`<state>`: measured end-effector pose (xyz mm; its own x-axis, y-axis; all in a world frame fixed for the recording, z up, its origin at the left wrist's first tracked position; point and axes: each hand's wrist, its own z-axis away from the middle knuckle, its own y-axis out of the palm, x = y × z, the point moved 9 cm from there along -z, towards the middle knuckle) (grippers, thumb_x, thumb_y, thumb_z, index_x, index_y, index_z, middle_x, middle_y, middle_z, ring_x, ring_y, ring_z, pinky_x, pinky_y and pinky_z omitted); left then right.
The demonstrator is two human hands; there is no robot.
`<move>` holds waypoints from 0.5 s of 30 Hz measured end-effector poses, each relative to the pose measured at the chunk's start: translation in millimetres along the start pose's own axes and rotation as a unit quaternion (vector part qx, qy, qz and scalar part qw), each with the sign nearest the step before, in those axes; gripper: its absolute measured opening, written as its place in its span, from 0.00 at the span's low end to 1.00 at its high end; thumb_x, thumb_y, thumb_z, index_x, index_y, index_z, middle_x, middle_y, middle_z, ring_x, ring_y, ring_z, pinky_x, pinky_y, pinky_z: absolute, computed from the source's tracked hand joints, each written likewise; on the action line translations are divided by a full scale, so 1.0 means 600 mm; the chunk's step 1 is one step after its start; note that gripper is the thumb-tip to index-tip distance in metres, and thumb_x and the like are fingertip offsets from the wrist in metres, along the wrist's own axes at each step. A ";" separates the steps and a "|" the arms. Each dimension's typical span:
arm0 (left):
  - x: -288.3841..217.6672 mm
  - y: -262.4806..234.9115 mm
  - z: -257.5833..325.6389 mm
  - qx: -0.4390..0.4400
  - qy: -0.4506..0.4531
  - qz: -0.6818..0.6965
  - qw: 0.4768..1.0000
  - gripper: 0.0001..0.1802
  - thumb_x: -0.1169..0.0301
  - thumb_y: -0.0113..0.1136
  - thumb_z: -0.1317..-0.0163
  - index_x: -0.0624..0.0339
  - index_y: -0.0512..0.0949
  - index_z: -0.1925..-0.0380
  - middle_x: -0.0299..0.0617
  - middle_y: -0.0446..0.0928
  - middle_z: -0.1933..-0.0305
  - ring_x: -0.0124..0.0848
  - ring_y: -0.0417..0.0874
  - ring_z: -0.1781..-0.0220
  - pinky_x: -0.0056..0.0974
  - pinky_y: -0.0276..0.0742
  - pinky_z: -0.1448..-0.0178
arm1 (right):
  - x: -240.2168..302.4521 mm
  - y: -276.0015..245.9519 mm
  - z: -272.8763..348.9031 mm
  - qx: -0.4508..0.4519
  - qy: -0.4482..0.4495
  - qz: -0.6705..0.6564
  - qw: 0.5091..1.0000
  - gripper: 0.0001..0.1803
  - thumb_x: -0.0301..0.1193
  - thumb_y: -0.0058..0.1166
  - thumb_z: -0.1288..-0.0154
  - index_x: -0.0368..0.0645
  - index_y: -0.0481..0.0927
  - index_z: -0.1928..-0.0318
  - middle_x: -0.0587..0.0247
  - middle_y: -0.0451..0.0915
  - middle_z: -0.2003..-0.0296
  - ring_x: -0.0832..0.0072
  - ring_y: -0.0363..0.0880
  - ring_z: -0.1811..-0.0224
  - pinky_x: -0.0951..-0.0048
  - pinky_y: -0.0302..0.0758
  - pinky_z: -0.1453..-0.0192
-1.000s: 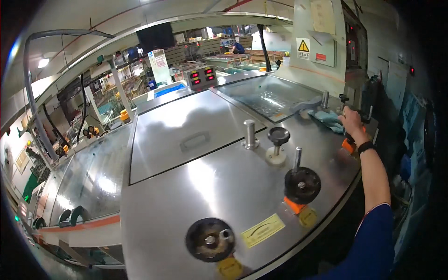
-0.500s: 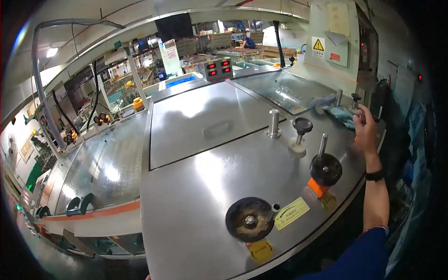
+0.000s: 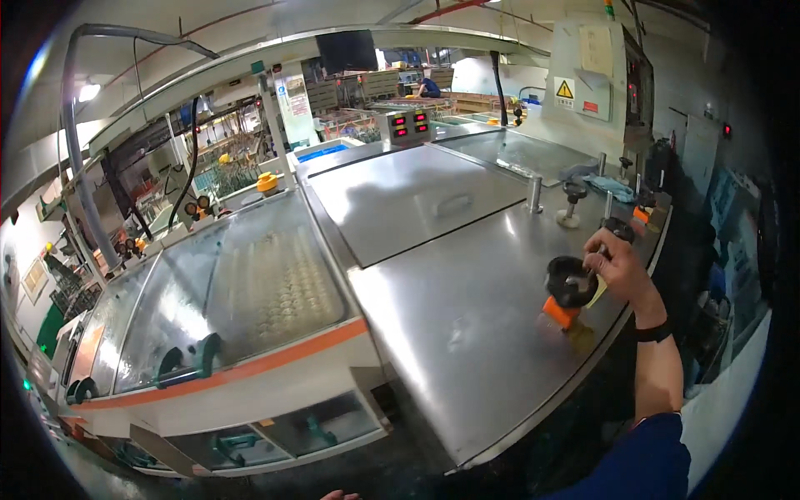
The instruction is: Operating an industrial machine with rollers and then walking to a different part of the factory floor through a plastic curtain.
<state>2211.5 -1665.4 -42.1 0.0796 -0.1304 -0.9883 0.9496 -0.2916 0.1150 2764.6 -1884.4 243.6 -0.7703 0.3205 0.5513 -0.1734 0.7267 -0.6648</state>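
Moved nearer, one right hand [image 3: 620, 268] pinches one handwheel [image 3: 570, 283]; one left hand's [image 3: 340, 496] grip I cannot tell.

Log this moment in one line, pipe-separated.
right hand: curled on nearest black handwheel | left hand: sliver at lower edge, grip unseen | nearby: orange block; blue cloth farther back

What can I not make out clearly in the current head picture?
In the head view:
- Left hand: cut off by the bottom edge.
- Handle of the nearest black handwheel: covered by the right hand, so the exact grip is unclear.
- Yellow label: mostly hidden behind that hand.
- Contents under the left transparent cover: obscured by glare and moisture.
- Distant worker's hands: too small.
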 end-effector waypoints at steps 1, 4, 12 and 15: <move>0.003 -0.056 -0.004 -0.021 -0.018 0.004 1.000 0.14 0.71 0.60 0.25 0.67 0.79 0.44 0.47 0.86 0.52 0.33 0.87 0.53 0.36 0.83 0.46 | 0.010 0.002 0.009 -0.015 -0.005 0.002 1.000 0.11 0.30 0.60 0.29 0.38 0.77 0.53 0.55 0.82 0.67 0.69 0.83 0.63 0.65 0.77 0.55; -0.001 -0.187 -0.037 -0.059 -0.035 0.003 0.998 0.14 0.69 0.60 0.25 0.66 0.79 0.46 0.46 0.86 0.55 0.32 0.86 0.58 0.34 0.82 0.50 | 0.021 0.006 0.034 -0.060 0.031 0.035 0.997 0.09 0.30 0.58 0.29 0.38 0.75 0.55 0.54 0.81 0.68 0.67 0.83 0.63 0.64 0.76 0.56; 0.011 -0.413 -0.085 -0.096 -0.043 -0.017 0.994 0.14 0.70 0.57 0.24 0.66 0.79 0.45 0.47 0.86 0.52 0.33 0.85 0.53 0.36 0.82 0.46 | 0.198 0.040 0.091 -0.303 0.024 0.338 0.891 0.22 0.30 0.60 0.31 0.34 0.75 0.40 0.44 0.78 0.44 0.46 0.76 0.39 0.59 0.72 0.33; 0.008 -0.517 -0.070 -0.159 -0.045 -0.012 0.986 0.14 0.71 0.58 0.25 0.66 0.79 0.44 0.48 0.85 0.52 0.35 0.85 0.53 0.37 0.83 0.47 | 0.352 0.160 0.149 -0.320 -0.120 0.160 0.926 0.19 0.25 0.60 0.33 0.35 0.77 0.43 0.45 0.79 0.45 0.49 0.78 0.41 0.58 0.73 0.34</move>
<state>1930.1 -1535.8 -87.0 0.0429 -0.2149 -0.9757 0.9991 0.0141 0.0408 2530.3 -1801.4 251.2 -0.8467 0.4934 0.1993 0.4275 0.8537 -0.2975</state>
